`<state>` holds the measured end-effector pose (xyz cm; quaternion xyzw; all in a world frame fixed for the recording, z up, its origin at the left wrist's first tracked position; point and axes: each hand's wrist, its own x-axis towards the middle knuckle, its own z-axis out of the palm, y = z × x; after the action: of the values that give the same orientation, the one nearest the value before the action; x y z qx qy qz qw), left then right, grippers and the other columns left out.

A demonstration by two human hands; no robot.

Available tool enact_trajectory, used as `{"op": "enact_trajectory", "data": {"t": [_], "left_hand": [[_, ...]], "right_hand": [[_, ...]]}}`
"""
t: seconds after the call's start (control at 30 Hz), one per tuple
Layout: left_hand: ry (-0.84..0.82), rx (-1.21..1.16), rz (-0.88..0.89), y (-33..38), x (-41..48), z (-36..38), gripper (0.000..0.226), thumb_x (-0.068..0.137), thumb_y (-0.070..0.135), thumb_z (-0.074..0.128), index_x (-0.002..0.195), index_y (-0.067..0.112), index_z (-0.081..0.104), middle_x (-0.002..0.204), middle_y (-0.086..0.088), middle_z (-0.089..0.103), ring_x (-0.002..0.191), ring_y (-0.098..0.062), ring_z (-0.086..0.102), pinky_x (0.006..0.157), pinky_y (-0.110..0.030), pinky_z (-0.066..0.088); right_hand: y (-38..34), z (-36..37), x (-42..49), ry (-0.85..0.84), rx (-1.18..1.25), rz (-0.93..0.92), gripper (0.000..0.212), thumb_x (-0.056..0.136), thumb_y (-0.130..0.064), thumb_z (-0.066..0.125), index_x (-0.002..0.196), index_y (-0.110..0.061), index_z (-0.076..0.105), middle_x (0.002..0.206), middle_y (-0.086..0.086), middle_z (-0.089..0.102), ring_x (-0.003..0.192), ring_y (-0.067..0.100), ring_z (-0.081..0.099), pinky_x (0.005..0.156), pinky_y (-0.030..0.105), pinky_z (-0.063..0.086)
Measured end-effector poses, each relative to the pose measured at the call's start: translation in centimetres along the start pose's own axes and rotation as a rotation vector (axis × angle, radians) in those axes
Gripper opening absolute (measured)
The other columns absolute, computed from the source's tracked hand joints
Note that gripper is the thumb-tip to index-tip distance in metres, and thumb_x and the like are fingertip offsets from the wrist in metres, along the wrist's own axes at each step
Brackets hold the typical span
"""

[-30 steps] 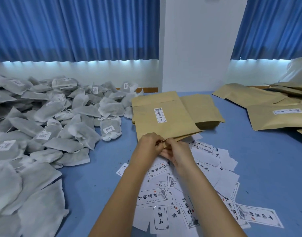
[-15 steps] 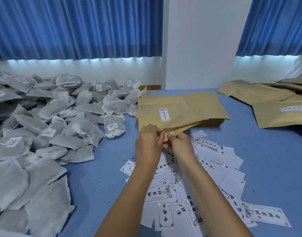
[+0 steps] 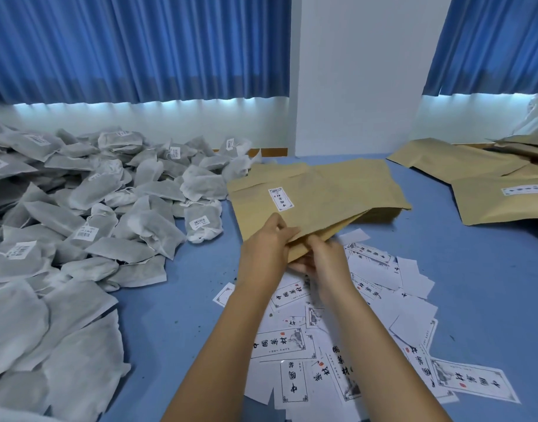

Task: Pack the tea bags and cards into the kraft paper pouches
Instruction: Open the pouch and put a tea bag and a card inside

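A kraft paper pouch (image 3: 316,199) with a small white label is tilted up off a stack of pouches (image 3: 380,213) at the table's middle. My left hand (image 3: 266,242) grips its near edge from above, thumb on top. My right hand (image 3: 324,257) pinches the same near edge from below, and the mouth gapes slightly between them. A big heap of grey-white tea bags (image 3: 88,214) covers the left side. White printed cards (image 3: 346,345) lie scattered under and in front of my forearms.
More kraft pouches (image 3: 486,190) lie flat at the far right on the blue table (image 3: 176,306). Blue curtains and a white wall stand behind the table. Bare blue surface shows between the tea bags and the cards.
Both hands have lifted the top pouch's near edge higher off the stack and turned it a little. The camera has moved closer.
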<state>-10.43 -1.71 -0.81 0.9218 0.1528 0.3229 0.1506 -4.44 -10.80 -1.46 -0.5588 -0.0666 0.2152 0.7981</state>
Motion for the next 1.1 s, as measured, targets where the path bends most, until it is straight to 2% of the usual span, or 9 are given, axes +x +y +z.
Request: {"op": "enact_trajectory", "data": {"t": [0.17,0.27,0.37,0.47,0.6,0.7,0.77,0.83,1.1], "left_hand": [[0.335,-0.074,0.124,1.4,-0.4,-0.8,0.058,0.066,-0.016,0.049,0.107,0.018,0.072,0.102,-0.006,0.062,0.06,-0.017,0.043,0.043,-0.028,0.039],[0.542,-0.271,-0.009,0.9,-0.4,-1.2,0.07,0.06,-0.027,0.041,0.108,0.014,0.072,0.107,-0.009,0.058,0.072,-0.015,0.046,0.055,-0.031,0.044],[0.603,-0.471,-0.118,0.4,-0.1,-1.9,0.073,0.061,-0.028,0.036,0.109,0.014,0.071,0.109,-0.006,0.053,0.08,-0.01,0.044,0.068,-0.016,0.038],[0.476,-0.517,0.015,-0.4,0.3,-2.4,0.056,0.073,-0.019,0.043,0.111,0.012,0.069,0.111,-0.005,0.054,0.084,-0.002,0.048,0.072,-0.01,0.038],[0.274,-0.579,0.128,-2.7,0.8,-3.0,0.035,0.095,0.032,0.043,0.124,0.02,0.061,0.122,0.003,0.053,0.096,-0.006,0.054,0.086,-0.021,0.044],[0.355,0.025,-0.481,-8.4,2.8,-3.3,0.054,0.09,0.052,0.041,0.137,0.028,0.046,0.146,-0.012,0.035,0.136,-0.035,0.027,0.11,-0.055,0.023],[0.031,0.356,-0.858,-12.4,3.0,-4.2,0.074,0.085,0.066,0.045,0.148,0.036,0.022,0.157,-0.019,0.001,0.14,-0.05,-0.002,0.106,-0.072,0.008],[-0.221,0.403,-0.92,-15.1,2.6,-4.2,0.081,0.079,0.077,0.042,0.148,0.039,0.02,0.157,-0.016,-0.01,0.136,-0.056,-0.007,0.101,-0.077,0.005],[-0.176,0.352,-0.682,-13.2,1.8,-2.1,0.03,0.091,0.036,0.05,0.109,0.02,0.067,0.126,-0.001,0.049,0.125,-0.026,0.031,0.099,-0.059,0.031]], "right_hand": [[-0.2,-1.2,0.8,0.11,-0.044,-0.035,0.023,0.08,-0.001,0.039,0.084,-0.008,0.06,0.062,0.013,0.054,0.044,0.024,0.053,0.049,0.032,0.047],[-0.1,-1.3,0.9,0.176,-0.196,-0.005,0.033,0.085,0.003,0.032,0.078,-0.019,0.056,0.067,0.013,0.054,0.045,0.022,0.047,0.041,0.024,0.041],[-0.3,-0.9,0.6,0.116,-0.142,0.001,0.037,0.094,0.003,0.032,0.083,-0.02,0.059,0.065,0.005,0.056,0.036,0.012,0.047,0.034,0.019,0.038],[-1.0,0.0,0.4,0.131,-0.052,-0.053,0.029,0.095,-0.001,0.037,0.082,-0.018,0.057,0.061,0.004,0.052,0.035,0.009,0.046,0.039,0.021,0.04],[-2.4,0.7,1.5,0.11,0.105,-0.087,0.022,0.096,-0.001,0.041,0.09,-0.015,0.057,0.076,0.004,0.056,0.058,0.015,0.048,0.044,0.021,0.043],[-2.4,0.8,2.2,0.148,0.184,-0.071,0.018,0.096,-0.003,0.047,0.09,-0.016,0.059,0.082,0.005,0.057,0.062,0.014,0.05,0.043,0.017,0.045],[-2.0,0.5,2.4,0.171,0.194,-0.07,0.019,0.096,-0.004,0.048,0.088,-0.017,0.059,0.079,0.004,0.058,0.057,0.013,0.051,0.044,0.018,0.046],[-1.9,0.3,2.5,0.184,0.166,-0.083,0.018,0.095,-0.005,0.048,0.087,-0.018,0.059,0.079,0.003,0.059,0.056,0.015,0.053,0.044,0.02,0.047],[-2.2,0.8,2.4,0.24,0.126,-0.064,0.011,0.096,-0.005,0.047,0.102,-0.01,0.054,0.09,0.003,0.056,0.071,0.018,0.054,0.041,0.015,0.046]]}}
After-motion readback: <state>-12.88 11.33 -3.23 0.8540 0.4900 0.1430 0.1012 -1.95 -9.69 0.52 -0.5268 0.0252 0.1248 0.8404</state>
